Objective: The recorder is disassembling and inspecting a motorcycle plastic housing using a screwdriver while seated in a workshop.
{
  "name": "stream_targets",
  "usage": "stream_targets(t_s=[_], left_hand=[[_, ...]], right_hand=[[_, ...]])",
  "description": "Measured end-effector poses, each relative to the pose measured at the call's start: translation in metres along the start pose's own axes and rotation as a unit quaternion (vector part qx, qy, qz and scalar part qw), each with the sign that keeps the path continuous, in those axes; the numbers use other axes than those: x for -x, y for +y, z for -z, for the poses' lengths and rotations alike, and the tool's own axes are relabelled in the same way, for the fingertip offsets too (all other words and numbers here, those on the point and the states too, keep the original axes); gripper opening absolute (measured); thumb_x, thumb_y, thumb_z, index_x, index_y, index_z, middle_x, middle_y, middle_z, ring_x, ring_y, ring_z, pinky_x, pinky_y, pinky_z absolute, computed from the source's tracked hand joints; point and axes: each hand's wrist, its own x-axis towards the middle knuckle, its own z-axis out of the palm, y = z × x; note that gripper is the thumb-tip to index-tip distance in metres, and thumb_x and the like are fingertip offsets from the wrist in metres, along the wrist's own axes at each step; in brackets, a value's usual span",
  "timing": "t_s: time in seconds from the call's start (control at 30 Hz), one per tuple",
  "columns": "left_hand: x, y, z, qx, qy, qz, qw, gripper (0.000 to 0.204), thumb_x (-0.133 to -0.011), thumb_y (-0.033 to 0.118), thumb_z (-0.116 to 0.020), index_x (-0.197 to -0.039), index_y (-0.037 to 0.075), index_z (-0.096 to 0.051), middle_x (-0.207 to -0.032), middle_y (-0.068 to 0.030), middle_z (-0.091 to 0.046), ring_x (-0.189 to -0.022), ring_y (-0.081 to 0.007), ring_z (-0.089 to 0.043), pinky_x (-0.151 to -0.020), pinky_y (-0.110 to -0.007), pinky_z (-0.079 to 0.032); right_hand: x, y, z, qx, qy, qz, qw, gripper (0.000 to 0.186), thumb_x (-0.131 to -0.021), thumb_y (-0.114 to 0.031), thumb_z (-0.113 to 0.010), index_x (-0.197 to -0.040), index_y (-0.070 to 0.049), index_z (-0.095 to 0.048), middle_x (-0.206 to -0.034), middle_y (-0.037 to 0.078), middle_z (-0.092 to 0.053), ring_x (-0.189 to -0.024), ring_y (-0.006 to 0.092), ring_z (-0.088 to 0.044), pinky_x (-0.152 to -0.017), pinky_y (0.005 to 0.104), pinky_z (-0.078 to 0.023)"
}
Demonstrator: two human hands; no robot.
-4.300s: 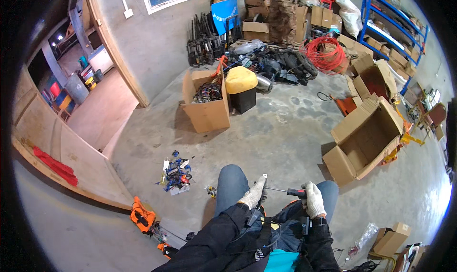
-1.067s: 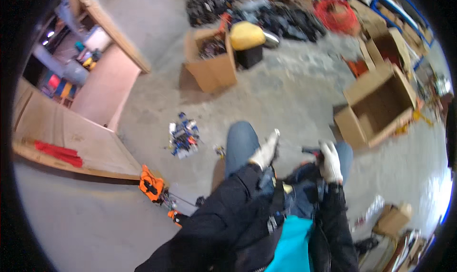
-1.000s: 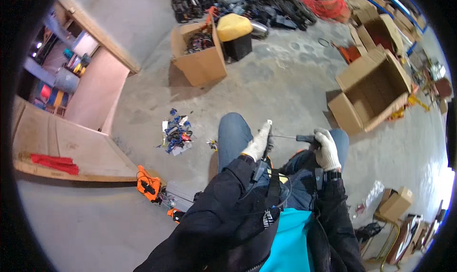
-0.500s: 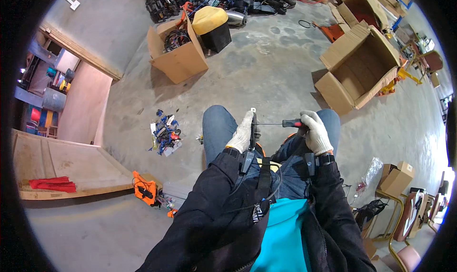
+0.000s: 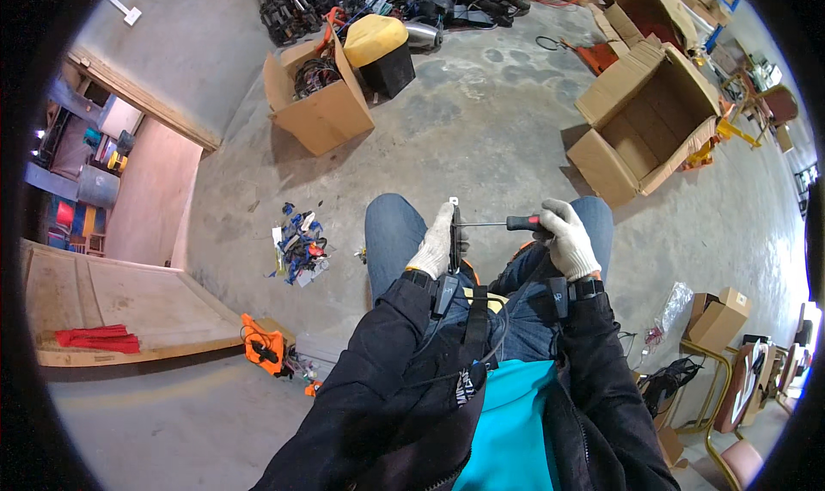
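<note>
My left hand point(image 5: 433, 246) wears a white knit glove and grips a narrow black part point(image 5: 455, 238) upright, with a small white tab at its top. My right hand point(image 5: 567, 242), gloved alike, is closed on the black-and-red handle of a screwdriver point(image 5: 521, 223). The screwdriver lies horizontal, its shaft meeting the black part; the exact contact is too small to make out. Both hands are held between my jeans-clad knees point(image 5: 391, 229). A pile of small blue and black parts point(image 5: 301, 246) lies on the floor to the left.
Ahead are a cardboard box with cables point(image 5: 318, 121), a yellow-topped black bin point(image 5: 378, 53) and an open carton point(image 5: 653, 130). An open doorway point(image 5: 142, 182) is left, with an orange plastic object point(image 5: 262, 345) near its door. Cartons and metal-framed chairs point(image 5: 730, 405) stand at the right.
The head view has shifted and tilted from the earlier frames, showing less of the back wall. My hands keep the same hold on the black part and screwdriver, with slight movement.
</note>
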Motion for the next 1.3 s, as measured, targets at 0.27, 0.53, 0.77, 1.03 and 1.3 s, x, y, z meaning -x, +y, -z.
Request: stream_targets(t_s=[0.27, 0.53, 0.77, 1.03, 1.3], left_hand=[[-0.002, -0.002, 0.003, -0.013, -0.004, -0.014, 1.000, 0.064, -0.097, 0.068, -0.045, -0.106, 0.007, -0.065, -0.081, -0.0119, -0.064, -0.068, -0.0244, -0.062, -0.064, -0.041, -0.053], [-0.004, -0.001, -0.001, 0.019, 0.008, -0.004, 1.000, 0.066, -0.096, 0.069, -0.048, -0.108, 0.006, -0.065, -0.080, -0.0132, -0.065, -0.066, -0.0255, -0.062, -0.062, -0.042, -0.054], [-0.004, 0.000, -0.001, 0.016, 0.010, 0.006, 1.000, 0.066, -0.095, 0.069, -0.048, -0.106, 0.006, -0.065, -0.080, -0.0125, -0.064, -0.066, -0.0252, -0.061, -0.062, -0.042, -0.053], [0.000, 0.005, -0.001, 0.042, -0.002, 0.002, 0.999, 0.062, -0.097, 0.066, -0.047, -0.105, 0.006, -0.064, -0.079, -0.0122, -0.064, -0.066, -0.0253, -0.062, -0.063, -0.041, -0.054], [0.000, 0.003, 0.000, 0.032, 0.005, 0.000, 0.999, 0.058, -0.099, 0.062, -0.047, -0.100, 0.007, -0.065, -0.080, -0.0125, -0.066, -0.068, -0.0250, -0.063, -0.064, -0.041, -0.054]], right_hand=[[0.015, -0.020, -0.017, 0.140, 0.028, -0.010, 0.990, 0.041, -0.099, -0.029, -0.061, -0.126, 0.002, -0.059, -0.096, 0.008, -0.063, -0.079, 0.0144, -0.062, -0.066, 0.0275, -0.049], [0.000, 0.003, 0.006, 0.041, -0.030, 0.033, 0.998, 0.052, -0.091, -0.016, -0.069, -0.135, 0.006, -0.052, -0.112, 0.015, -0.062, -0.084, 0.0195, -0.065, -0.079, 0.0303, -0.054], [0.000, 0.000, -0.002, -0.004, 0.003, 0.032, 0.999, 0.049, -0.095, -0.026, -0.066, -0.132, 0.004, -0.055, -0.107, 0.013, -0.061, -0.082, 0.0180, -0.064, -0.074, 0.0289, -0.054], [0.004, -0.008, -0.006, 0.072, 0.022, -0.008, 0.997, 0.041, -0.101, -0.031, -0.056, -0.126, 0.001, -0.058, -0.090, 0.008, -0.060, -0.071, 0.0153, -0.058, -0.059, 0.0287, -0.048], [0.001, -0.004, -0.003, -0.023, -0.028, -0.019, 0.999, 0.042, -0.100, -0.025, -0.060, -0.131, 0.003, -0.055, -0.106, 0.012, -0.063, -0.084, 0.0168, -0.061, -0.064, 0.0301, -0.050]])
